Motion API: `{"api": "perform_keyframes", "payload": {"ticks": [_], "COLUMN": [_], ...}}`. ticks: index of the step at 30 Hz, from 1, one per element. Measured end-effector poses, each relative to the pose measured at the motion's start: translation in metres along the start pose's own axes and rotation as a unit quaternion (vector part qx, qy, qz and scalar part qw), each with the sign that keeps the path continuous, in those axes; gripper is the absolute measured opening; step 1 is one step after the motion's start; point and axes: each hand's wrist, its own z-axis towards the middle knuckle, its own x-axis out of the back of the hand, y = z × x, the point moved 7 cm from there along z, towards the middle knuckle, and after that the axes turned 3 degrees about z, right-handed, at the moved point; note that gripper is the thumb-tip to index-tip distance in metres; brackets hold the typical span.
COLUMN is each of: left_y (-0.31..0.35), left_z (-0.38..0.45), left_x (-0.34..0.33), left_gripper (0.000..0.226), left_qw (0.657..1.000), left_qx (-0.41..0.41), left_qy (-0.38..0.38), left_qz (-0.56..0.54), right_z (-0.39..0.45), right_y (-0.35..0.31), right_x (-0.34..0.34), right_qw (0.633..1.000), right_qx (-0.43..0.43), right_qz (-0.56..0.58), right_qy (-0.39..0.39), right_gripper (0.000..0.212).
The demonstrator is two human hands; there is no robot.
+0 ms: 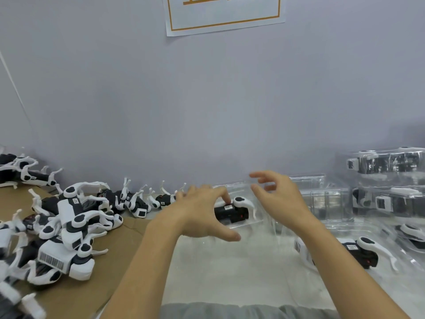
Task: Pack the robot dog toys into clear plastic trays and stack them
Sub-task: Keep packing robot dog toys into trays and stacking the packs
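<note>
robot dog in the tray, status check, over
Left hand open, touching robot dog in clear tray. Right hand open, hovering. Nothing blocking.

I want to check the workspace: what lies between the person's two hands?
In the head view, a black and white toy dog in a clear tray lies between the left hand and the right hand.

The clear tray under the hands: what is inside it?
One black-and-white robot dog toy lies in the clear tray; the left hand covers its left end.
</note>
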Motion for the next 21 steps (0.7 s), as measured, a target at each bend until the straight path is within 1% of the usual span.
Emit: {"api": "perform_keyframes", "payload": {"ticks": [3,5,7,10,13,16,21], "left_y": [0.005,0.007,0.010,0.013,0.013,0.014,0.018], "left_z": [0.001,0.000,-0.005,-0.013,-0.020,-0.025,-0.031], "left_x": [0.017,0.028,0.037,0.049,0.057,0.061,0.069], "left_gripper": [0.069,0.076,0.084,0.087,0.085,0.084,0.084], "left_qw": [0.991,0.970,0.940,0.903,0.877,0.864,0.852], "left_qx": [-0.020,-0.011,0.009,0.013,0.006,-0.012,-0.036], "left_qy": [0.129,0.233,0.321,0.405,0.455,0.478,0.502], "left_qz": [0.025,0.063,0.112,0.144,0.156,0.156,0.144], "right_z": [-0.002,-0.004,-0.005,-0.006,-0.006,-0.006,-0.010], "right_y": [-0.003,-0.006,-0.008,-0.010,-0.012,-0.013,-0.024], "right_x": [0.002,0.000,-0.001,-0.004,-0.007,-0.007,-0.002], "right_qw": [0.999,0.997,0.996,0.994,0.994,0.992,0.989], "right_qx": [-0.029,-0.041,-0.043,-0.036,-0.030,-0.019,0.015], "right_qz": [0.044,0.067,0.079,0.091,0.096,0.107,0.137], "right_qy": [-0.005,-0.015,-0.024,-0.040,-0.051,-0.062,-0.053], "right_gripper": [0.048,0.060,0.064,0.065,0.065,0.066,0.084]}}
